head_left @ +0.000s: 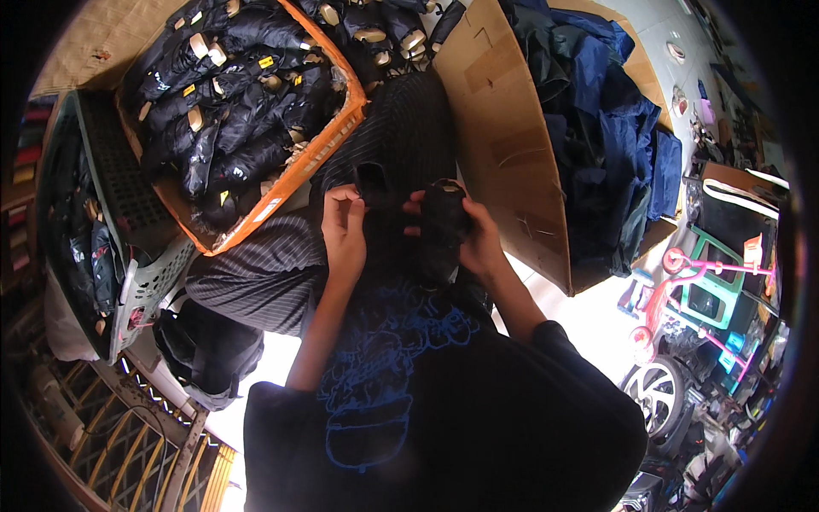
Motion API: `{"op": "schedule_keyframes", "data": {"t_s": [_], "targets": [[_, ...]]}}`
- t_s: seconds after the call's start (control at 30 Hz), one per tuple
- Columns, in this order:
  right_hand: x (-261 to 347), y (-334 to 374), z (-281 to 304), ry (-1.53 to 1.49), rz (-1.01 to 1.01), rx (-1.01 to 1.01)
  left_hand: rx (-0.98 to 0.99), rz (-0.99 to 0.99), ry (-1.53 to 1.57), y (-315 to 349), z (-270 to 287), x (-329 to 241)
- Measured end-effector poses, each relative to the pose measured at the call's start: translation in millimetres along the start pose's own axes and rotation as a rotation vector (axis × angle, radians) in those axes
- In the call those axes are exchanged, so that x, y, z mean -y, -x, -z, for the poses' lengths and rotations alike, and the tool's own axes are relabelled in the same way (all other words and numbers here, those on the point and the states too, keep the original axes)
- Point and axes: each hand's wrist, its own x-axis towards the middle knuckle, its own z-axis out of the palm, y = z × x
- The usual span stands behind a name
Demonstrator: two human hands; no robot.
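Note:
Over my lap, my left hand (344, 229) pinches the rim of a small black fabric sleeve (372, 184), whose open mouth faces up. My right hand (479, 241) is wrapped round a dark rolled bundle (444, 213) that looks like a folded umbrella, with a bit of beige at its top. Its lower part blends into my black shirt. Ahead on the left, an orange-rimmed basket (281, 198) is heaped with black folded umbrellas (247, 111) that have beige handle ends. More of the same black umbrellas (375, 30) lie beyond it.
A cardboard box (512, 145) full of dark blue and black fabric (597, 128) stands at my right. A grey-green crate (158, 273) is at the left, near a black bag (209, 346) and metal lattice (128, 444). A pink scooter (657, 307) and a wheel (657, 392) are far right.

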Motion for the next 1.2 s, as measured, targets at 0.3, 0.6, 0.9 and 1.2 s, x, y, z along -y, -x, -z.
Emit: {"op": "schedule_keyframes", "data": {"t_s": [0.3, 0.6, 0.9, 1.2], "targets": [[28, -2, -36, 0.417, -0.042, 0.319, 0.185, -0.532, -0.579, 0, -8, -34], [20, 6, -40, 0.87, -0.046, -0.008, -0.035, -0.233, -0.416, 10, -12, -29], [13, 4, -34, 1.06, -0.015, 0.01, -0.09, -0.392, -0.536, 8, -24, -24], [7, -1, -25, 0.98, -0.005, -0.148, 0.003, -0.4, -0.493, 13, -25, -29]]}}
